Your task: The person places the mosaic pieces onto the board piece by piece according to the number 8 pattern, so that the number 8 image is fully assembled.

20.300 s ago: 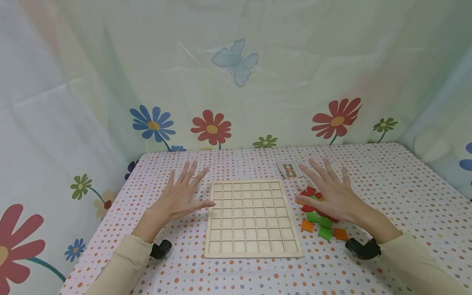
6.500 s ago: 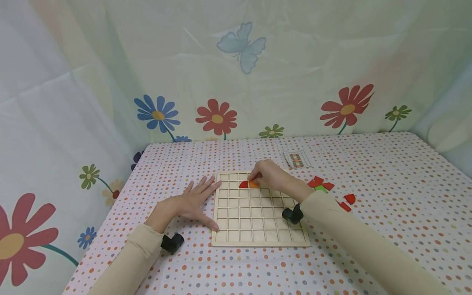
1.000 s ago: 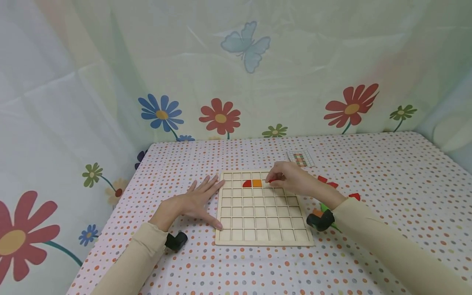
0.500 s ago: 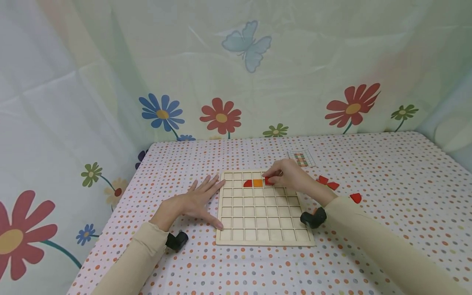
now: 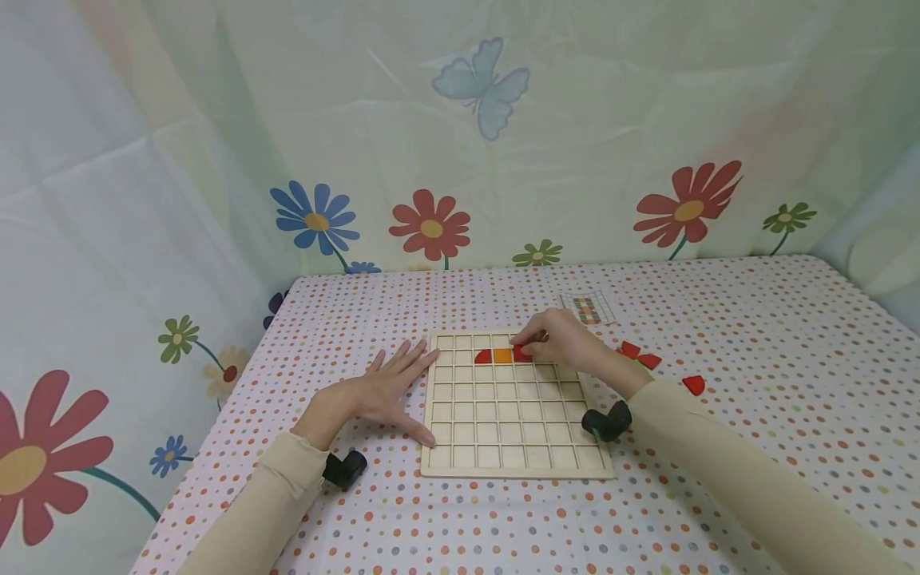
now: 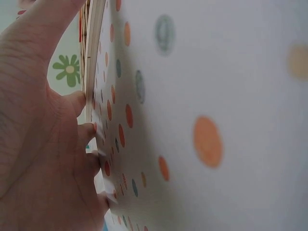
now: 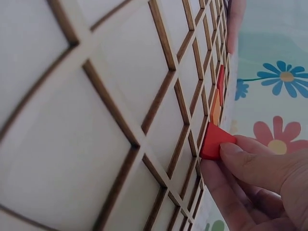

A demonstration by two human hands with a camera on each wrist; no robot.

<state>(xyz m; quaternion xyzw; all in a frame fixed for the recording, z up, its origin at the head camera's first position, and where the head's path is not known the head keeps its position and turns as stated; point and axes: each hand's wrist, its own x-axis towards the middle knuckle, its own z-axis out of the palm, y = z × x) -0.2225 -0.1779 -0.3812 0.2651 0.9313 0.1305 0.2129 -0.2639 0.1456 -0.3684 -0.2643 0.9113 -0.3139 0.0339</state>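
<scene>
My left hand [image 5: 381, 395] lies with fingers spread, fingertips and thumb at the left edge of the wooden grid board [image 5: 503, 411]. In the left wrist view its fingertips meet the board's side. In the second row from the far edge sit a red quarter-round tile [image 5: 484, 357] and an orange square tile [image 5: 502, 356]. Just right of the orange one, my right hand [image 5: 568, 339] pinches a red tile [image 7: 214, 144] between thumb and fingers. The right wrist view shows that tile standing tilted at its cell, a curved edge partly behind the thumb.
Loose red tiles [image 5: 649, 361] lie right of the board, with another red tile [image 5: 693, 385] farther right. My right forearm hides part of that area. A printed pattern card [image 5: 588, 307] lies behind the right hand on the dotted tablecloth [image 5: 517, 527].
Earlier the board held no tiles and both hands hovered apart. A red and an orange tile now sit in it. In the last second the right hand brought the pinched red tile left, beside the orange one.
</scene>
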